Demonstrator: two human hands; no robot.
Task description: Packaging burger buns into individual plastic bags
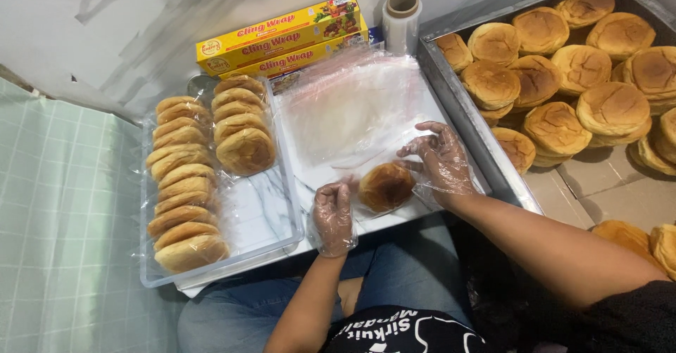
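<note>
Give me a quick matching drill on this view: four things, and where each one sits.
Things:
1. bun
2. wrap boxes
3. film roll
4. wrapped buns

Places:
A. in the clear tray at left
B. upright beside the metal tray
C. between the left hand and right hand
D. against the wall, behind the clear tray

Pairs: 1-C, 2-D, 3-B, 4-A
</note>
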